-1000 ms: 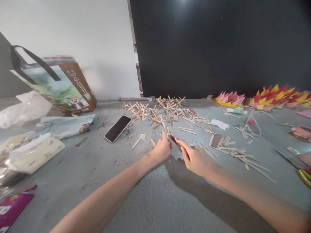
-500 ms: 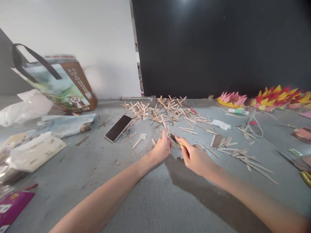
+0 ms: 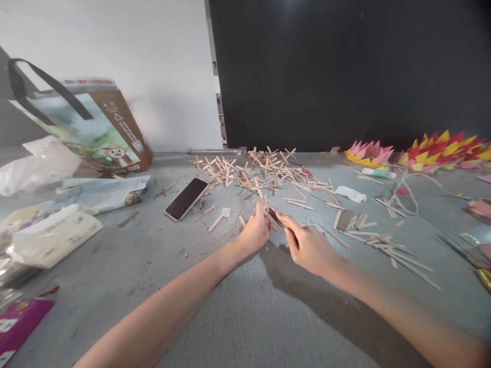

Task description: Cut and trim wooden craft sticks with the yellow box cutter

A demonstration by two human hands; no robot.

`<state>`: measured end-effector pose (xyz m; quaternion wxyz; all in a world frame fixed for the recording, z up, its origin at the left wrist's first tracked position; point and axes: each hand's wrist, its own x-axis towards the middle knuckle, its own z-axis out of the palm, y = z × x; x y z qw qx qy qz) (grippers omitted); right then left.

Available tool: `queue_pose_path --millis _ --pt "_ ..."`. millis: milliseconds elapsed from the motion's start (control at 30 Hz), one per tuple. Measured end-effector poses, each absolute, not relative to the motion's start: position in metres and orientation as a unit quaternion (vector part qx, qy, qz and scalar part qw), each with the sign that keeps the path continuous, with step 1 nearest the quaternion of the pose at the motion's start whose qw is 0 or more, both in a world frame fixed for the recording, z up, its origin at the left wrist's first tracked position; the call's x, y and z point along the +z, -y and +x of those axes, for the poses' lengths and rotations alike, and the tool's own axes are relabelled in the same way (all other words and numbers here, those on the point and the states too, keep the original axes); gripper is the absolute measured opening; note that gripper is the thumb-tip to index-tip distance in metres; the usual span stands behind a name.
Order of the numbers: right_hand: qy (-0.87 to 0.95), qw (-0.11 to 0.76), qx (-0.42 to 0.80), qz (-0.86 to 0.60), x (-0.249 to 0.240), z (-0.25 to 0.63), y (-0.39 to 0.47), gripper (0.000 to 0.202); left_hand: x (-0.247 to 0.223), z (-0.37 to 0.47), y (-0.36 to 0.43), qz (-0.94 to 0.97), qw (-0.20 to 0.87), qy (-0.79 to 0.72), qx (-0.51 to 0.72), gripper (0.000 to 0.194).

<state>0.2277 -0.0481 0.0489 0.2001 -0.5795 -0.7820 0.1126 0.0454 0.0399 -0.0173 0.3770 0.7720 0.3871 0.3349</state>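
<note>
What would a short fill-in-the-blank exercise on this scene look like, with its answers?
The slim dark tool with yellow trim is in the person's ____ hand.
Nearer the left hand than the other lies a flat, rectangular, black-screened ____.
The spiky pink paper ornament has a lower edge coloured ____.
Missing words: right; phone; yellow.

Left hand [image 3: 257, 228], right hand [image 3: 313, 250] bare; forearms [image 3: 180, 294] bare, slim, tapering toward wrists [image 3: 238, 247].

Around your left hand [image 3: 256, 231], six o'clock offers you bare grey surface [image 3: 245, 312]; heaped sticks [image 3: 265, 162] block twelve, the phone [image 3: 186, 199] ten, your right hand [image 3: 311, 250] three.
</note>
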Motion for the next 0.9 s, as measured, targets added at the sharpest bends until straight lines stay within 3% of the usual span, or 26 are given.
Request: queue_pose_path --millis 233,500,767,900 --pt "0.790 0.177 0.202 -0.552 0.091 0.241 0.027 0.042 -0.022 0.045 -0.041 0.769 0.398 -0.390 0.312 0.071" --pt "0.778 0.235 0.149 -0.563 0.042 0.228 0.050 0.053 -0.010 0.043 -0.035 0.771 0.382 -0.396 0.321 0.064" --pt "0.800 0.176 0.183 -0.543 0.093 0.243 0.025 0.040 -0.016 0.044 -0.039 0.778 0.381 -0.397 0.303 0.071" --pt "0.797 0.169 0.154 -0.559 0.075 0.234 0.033 0.050 -0.016 0.044 -0.040 0.759 0.394 -0.405 0.323 0.064"
